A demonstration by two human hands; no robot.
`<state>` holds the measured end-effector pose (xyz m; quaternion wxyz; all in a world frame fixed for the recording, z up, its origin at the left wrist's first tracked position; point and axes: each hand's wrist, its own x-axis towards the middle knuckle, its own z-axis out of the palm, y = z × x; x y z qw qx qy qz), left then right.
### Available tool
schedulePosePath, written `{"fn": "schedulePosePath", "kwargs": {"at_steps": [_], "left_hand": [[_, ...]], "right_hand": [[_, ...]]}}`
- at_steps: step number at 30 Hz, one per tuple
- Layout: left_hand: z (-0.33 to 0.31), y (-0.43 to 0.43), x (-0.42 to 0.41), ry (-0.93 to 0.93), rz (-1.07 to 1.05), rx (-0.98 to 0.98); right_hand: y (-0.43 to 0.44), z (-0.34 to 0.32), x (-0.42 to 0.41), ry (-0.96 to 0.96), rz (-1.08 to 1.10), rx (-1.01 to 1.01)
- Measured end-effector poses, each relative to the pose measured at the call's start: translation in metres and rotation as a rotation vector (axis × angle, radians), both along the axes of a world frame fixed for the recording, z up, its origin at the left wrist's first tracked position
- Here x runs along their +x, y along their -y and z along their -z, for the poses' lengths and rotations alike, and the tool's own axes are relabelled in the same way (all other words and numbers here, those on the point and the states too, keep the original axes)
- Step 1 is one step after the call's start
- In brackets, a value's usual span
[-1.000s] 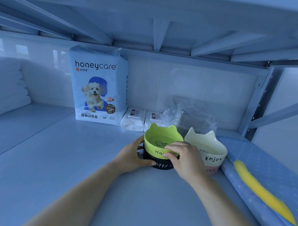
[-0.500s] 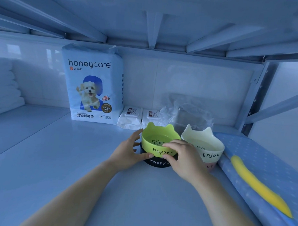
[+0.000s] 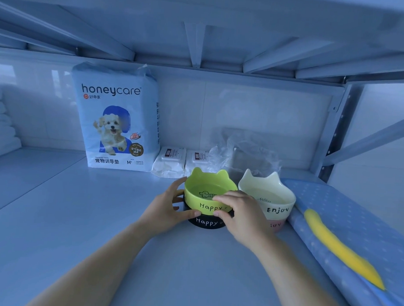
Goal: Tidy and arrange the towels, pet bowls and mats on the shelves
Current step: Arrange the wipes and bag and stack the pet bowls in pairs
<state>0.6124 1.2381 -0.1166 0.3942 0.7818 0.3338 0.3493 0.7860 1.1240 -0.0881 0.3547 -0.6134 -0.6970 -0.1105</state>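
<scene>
A green cat-eared pet bowl (image 3: 208,192) marked "Happy" sits nested in a black bowl (image 3: 205,222) on the shelf (image 3: 102,218). My left hand (image 3: 167,209) grips the stack's left side, thumb against the seam between the two bowls. My right hand (image 3: 242,213) curls over the green bowl's front right rim. Right beside them a cream bowl (image 3: 270,196) marked "Enjoy" is nested in a pink bowl (image 3: 276,225). A blue dotted mat (image 3: 354,215) with a yellow stripe lies rolled at the right. White folded towels (image 3: 2,127) are stacked at the far left.
A tall honeycare training-pad pack (image 3: 117,118) stands at the back. Two white wipe packs (image 3: 171,161) and a crumpled clear plastic bag (image 3: 247,152) lie behind the bowls. The upper shelf's underside (image 3: 200,38) hangs low overhead, with an upright post (image 3: 334,134) at the right.
The view has shifted slightly; both hands stay on the green-and-black bowl stack, which has turned a little so its "Happy" lettering faces forward.
</scene>
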Motion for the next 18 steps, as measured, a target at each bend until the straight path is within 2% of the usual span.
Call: {"fn": "schedulePosePath", "kwargs": {"at_steps": [6,8,12,14,18], "left_hand": [[-0.003,0.005,-0.001,0.026,-0.015,0.081],[-0.009,0.007,-0.004,0.099,-0.010,0.102],[-0.026,0.018,-0.007,0.337,-0.079,0.102],[-0.031,0.021,-0.007,0.397,-0.103,0.083],[-0.030,0.026,-0.001,0.338,-0.076,0.042]], "right_hand": [[0.000,0.001,0.003,0.018,-0.028,0.022],[0.002,0.000,0.003,0.009,-0.055,0.063],[0.001,-0.019,-0.001,-0.094,-0.071,0.270],[0.003,-0.031,0.003,-0.119,-0.041,0.360],[0.012,-0.036,0.020,-0.135,0.021,0.386]]}}
